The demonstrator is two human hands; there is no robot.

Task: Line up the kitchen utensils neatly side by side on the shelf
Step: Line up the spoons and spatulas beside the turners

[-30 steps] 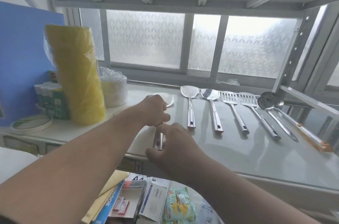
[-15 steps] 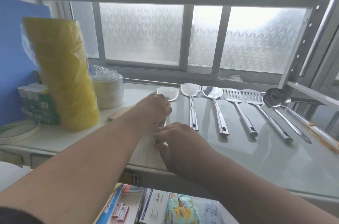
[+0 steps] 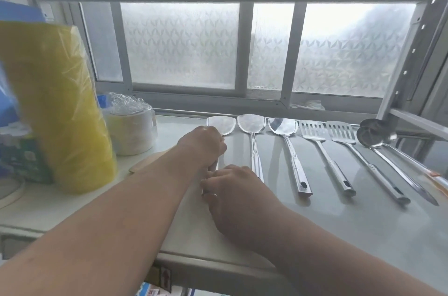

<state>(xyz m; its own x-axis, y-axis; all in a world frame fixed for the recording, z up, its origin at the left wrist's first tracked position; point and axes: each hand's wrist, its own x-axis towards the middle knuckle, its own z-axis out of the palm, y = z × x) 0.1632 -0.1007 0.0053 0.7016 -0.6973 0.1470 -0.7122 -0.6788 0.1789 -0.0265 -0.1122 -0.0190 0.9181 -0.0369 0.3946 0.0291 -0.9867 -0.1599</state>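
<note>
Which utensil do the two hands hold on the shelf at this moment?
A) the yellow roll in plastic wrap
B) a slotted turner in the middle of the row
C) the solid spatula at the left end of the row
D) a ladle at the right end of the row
C: the left hand and the right hand both grip the handle of the leftmost solid spatula, while the others lie untouched.

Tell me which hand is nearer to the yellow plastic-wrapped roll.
Left. The left hand holds the handle of the leftmost spatula, on the side toward the yellow plastic-wrapped roll. The right hand holds the handle's near end, farther from the roll.
</note>
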